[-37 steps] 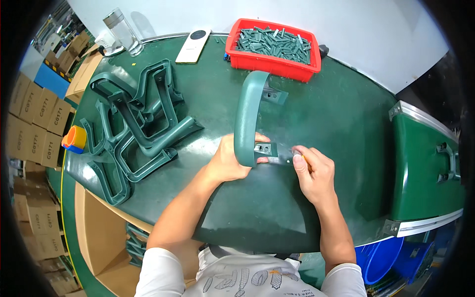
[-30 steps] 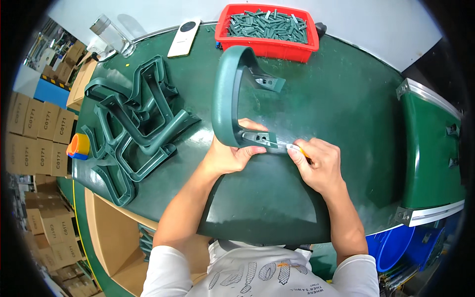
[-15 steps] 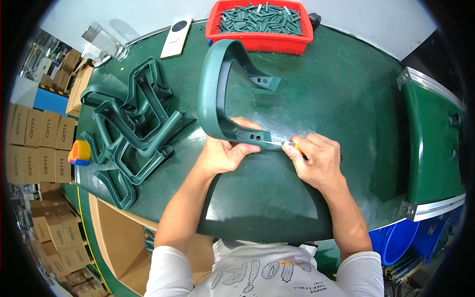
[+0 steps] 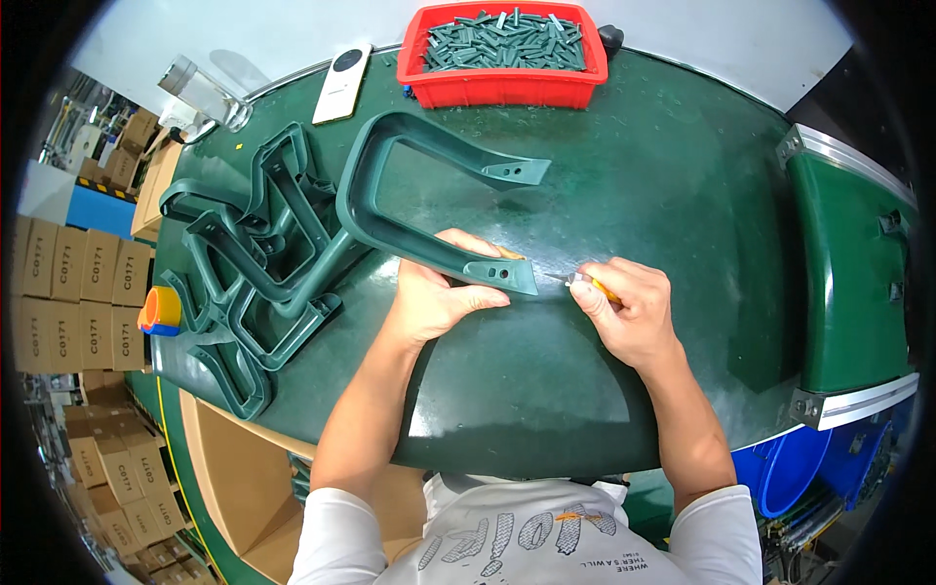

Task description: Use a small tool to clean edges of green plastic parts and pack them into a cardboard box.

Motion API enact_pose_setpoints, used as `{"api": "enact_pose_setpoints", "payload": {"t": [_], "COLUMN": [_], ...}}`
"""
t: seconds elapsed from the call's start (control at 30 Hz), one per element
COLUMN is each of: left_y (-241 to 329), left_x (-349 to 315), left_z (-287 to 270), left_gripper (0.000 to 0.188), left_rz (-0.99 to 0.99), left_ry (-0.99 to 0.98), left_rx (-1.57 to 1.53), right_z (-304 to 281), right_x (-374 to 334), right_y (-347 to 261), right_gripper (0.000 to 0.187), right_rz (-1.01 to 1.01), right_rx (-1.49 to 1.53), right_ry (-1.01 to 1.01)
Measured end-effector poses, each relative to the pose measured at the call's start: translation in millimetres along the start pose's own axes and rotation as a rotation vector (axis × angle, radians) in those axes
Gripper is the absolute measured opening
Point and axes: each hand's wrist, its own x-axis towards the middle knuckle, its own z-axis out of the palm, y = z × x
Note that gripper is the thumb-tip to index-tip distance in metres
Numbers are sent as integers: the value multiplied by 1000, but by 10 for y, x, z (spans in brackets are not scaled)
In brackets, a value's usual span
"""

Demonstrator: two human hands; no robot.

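A U-shaped green plastic part (image 4: 363, 200) is raised over the table, with small holes near both of its ends. My left hand (image 4: 435, 297) is closed around its nearer arm, thumb below the holes and fingers behind. In my right hand (image 4: 629, 307) is a yellow-handled craft knife (image 4: 603, 289), gripped between thumb and fingers. Its thin blade points left, a short way from the tip of the nearer arm. To the left lies a loose pile of similar green parts (image 4: 249, 255), partly overlapped by the held one.
A red bin (image 4: 502, 93) full of small green pieces stands at the back, beside a white phone (image 4: 341, 86) and a glass cup (image 4: 207, 95). Orange and blue tape rolls (image 4: 161, 307) sit at the left edge. A green panel with metal rails (image 4: 850, 278) stands at right.
The green part has tipped and turned in my left hand, its curved end swinging left and down. The knife tip has drawn slightly right, away from the part's end.
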Motion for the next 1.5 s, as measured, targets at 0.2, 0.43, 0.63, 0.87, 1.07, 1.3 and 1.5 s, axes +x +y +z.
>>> {"api": "enact_pose_setpoints", "payload": {"t": [0.2,0.43,0.63,0.87,1.07,1.3,1.5], "left_y": [-142,-143,-134,-148,-186,-166,-116], "left_x": [68,54,45,36,31,-11,27], "left_z": [-151,-145,-142,-115,-135,-28,17], "left_gripper": [41,43,43,49,49,47,44], "left_rz": [217,228,205,205,229,182,228], "left_ry": [-120,-133,-130,-106,-171,-178,-265], "left_rx": [-76,-120,-132,-108,-70,-79,-52], "right_z": [13,42,50,59,54,39,-74], "right_x": [-24,-29,-30,-34,-24,-8,33], "right_y": [-41,-81,-68,-50,-56,-51,-83], "right_gripper": [22,22,22,21,21,19,26], "right_rz": [-23,-60,-79,-99,-99,-38,228], "right_rx": [129,178,158,138,118,-15,359], "right_ry": [-29,-55,-63,-48,-13,18,65]}}
